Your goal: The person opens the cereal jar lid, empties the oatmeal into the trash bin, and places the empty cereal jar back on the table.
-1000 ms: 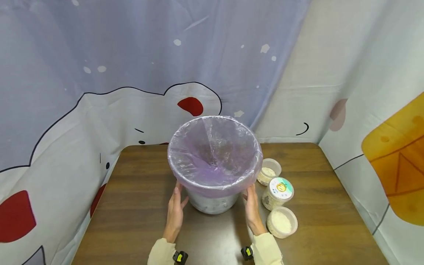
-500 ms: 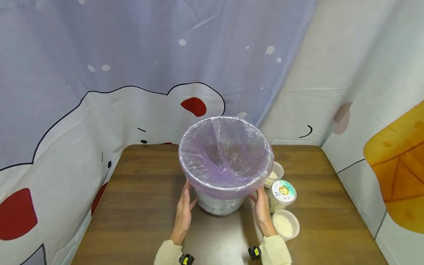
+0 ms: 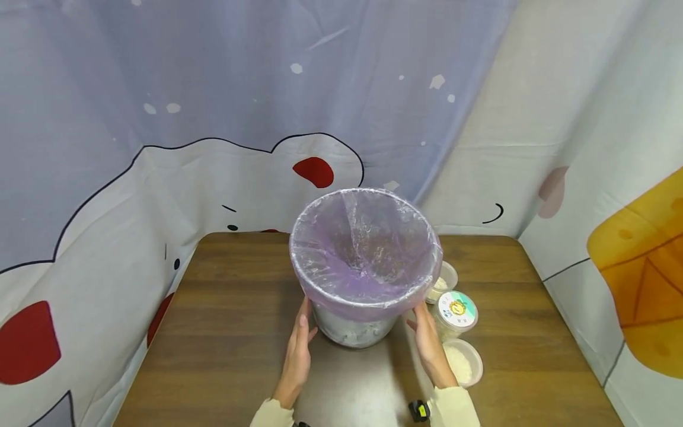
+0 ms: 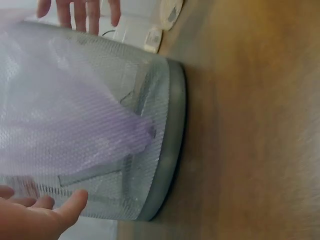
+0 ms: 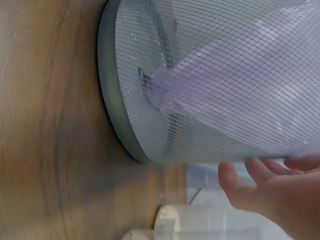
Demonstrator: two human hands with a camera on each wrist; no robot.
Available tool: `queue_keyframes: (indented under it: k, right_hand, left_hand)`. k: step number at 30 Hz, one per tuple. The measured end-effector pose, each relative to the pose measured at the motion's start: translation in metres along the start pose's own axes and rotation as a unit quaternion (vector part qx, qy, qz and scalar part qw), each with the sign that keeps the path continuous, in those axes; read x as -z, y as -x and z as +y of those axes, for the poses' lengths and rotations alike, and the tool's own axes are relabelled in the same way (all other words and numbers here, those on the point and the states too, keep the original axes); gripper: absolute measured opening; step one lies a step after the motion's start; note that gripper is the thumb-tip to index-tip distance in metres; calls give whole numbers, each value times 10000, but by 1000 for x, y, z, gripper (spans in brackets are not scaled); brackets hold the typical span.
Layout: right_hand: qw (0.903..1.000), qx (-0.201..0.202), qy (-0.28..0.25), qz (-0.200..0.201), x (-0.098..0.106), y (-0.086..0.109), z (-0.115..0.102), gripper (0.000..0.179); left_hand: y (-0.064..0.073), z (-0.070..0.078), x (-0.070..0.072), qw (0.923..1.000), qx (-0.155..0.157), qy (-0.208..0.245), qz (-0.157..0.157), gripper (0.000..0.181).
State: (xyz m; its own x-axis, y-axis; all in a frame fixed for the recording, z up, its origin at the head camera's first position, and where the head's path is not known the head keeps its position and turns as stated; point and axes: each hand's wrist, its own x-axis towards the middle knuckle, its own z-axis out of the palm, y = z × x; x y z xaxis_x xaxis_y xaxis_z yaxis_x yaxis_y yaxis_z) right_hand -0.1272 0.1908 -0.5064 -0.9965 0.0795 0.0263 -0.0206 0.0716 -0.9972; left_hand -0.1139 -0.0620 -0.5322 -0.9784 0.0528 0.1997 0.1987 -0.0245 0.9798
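A mesh metal wastebasket (image 3: 353, 333) stands upright on the wooden table in the head view. A thin purple plastic bag (image 3: 368, 255) lines it, folded out over the rim; through the mesh the bag narrows to a gathered bottom (image 5: 165, 90). My left hand (image 3: 299, 356) is at the basket's left side, fingers extended under the overhanging bag. On the opposite side is my right hand (image 3: 431, 347), fingers loosely spread. Both wrist views show the fingers right beside the mesh, gripping nothing; whether any fingertip touches it is hard to tell.
Right of the basket, three clear plastic tubs stand in a row: an uncovered one (image 3: 450, 276) at the back, a lidded one (image 3: 457, 308), and an uncovered one (image 3: 472, 362) in front, holding pale grains. Patterned curtains (image 3: 251, 190) border the table (image 3: 224, 332) behind and at the sides.
The wastebasket has shifted slightly right across the table, closer to the tubs, between my hands. In the last half second it stays put while my hands loosen and the right wrist swings outward.
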Motion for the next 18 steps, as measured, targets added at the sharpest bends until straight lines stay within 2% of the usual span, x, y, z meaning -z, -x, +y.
queue_keyframes:
  k: [3,8,10,13,16,18]
  right_hand:
    - [9995,-37,320,-14,7,10,-3,56]
    - [9945,121,1025,199,22,27,-6,47]
    - [9898,221,1356,365,27,35,-6,40]
    - [9788,403,1893,668,33,44,-5,30]
    - [9643,516,2429,916,39,50,-1,24]
    - [9552,525,2736,997,43,53,2,24]
  left_hand:
    - [12,-5,-5,9996,21,-254,100,47]
    - [32,-18,-18,9923,380,-889,778,40]
    - [38,-24,-23,9887,485,-1083,918,35]
    - [43,-32,-30,9888,598,-1154,736,31]
    - [45,-36,-39,9901,675,-1186,325,29]
    - [45,-31,-46,9906,626,-1216,96,24]
